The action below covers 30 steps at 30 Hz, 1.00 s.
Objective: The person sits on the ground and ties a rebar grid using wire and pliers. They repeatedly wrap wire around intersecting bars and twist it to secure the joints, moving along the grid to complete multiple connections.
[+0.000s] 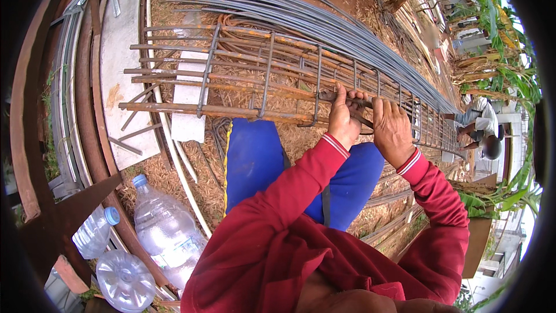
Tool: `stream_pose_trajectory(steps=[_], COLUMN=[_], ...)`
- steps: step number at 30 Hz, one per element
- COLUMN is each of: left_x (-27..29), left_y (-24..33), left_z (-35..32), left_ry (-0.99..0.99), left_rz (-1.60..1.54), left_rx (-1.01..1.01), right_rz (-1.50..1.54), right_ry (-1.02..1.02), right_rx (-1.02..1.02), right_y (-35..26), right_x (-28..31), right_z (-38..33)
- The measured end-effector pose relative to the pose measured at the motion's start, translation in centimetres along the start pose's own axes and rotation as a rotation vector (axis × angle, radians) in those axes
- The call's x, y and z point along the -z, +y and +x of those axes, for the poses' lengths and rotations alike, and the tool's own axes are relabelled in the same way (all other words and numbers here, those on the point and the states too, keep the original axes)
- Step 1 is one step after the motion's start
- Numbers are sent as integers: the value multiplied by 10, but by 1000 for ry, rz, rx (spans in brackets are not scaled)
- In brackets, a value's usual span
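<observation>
The left hand (344,117) was closed round a rusty bar of the rebar cage (243,75), which lay across the blue-trousered knees (255,156); the right hand (392,129) gripped pliers (362,117) just beside it; plastic water bottles (165,229) stood on straw at lower left; another person (483,130) crouched by the cage's far end.

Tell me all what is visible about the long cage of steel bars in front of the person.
The rebar cage lies on its side above dry, straw-covered ground, running from the left toward the far right. Long rusty orange-brown bars are joined by darker square stirrups spaced along it. Its near end is open, with bar tips sticking out. The left hand and right hand grip it near one stirrup. Loose grey rods lie behind it.
</observation>
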<state>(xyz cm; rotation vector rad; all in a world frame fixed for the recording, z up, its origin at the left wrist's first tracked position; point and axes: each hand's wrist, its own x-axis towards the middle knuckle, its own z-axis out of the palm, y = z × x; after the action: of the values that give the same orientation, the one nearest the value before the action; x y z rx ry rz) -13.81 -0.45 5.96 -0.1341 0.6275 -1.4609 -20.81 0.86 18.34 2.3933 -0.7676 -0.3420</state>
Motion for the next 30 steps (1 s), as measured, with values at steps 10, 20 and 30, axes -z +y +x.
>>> stream_pose_trajectory(steps=[10,20,30], left_x=[23,15,9], left_y=[9,18,2], left_z=[15,13,18], left_ry=[-107,-128,-92], left_rz=[-16,-13,24], left_rx=[95,105,-44], right_rz=[26,59,-120], right_ry=[96,211,93], right_rx=[-42,21,84], right_y=[-5,7,16], right_x=[-3,-9,1], right_z=[-13,1,10])
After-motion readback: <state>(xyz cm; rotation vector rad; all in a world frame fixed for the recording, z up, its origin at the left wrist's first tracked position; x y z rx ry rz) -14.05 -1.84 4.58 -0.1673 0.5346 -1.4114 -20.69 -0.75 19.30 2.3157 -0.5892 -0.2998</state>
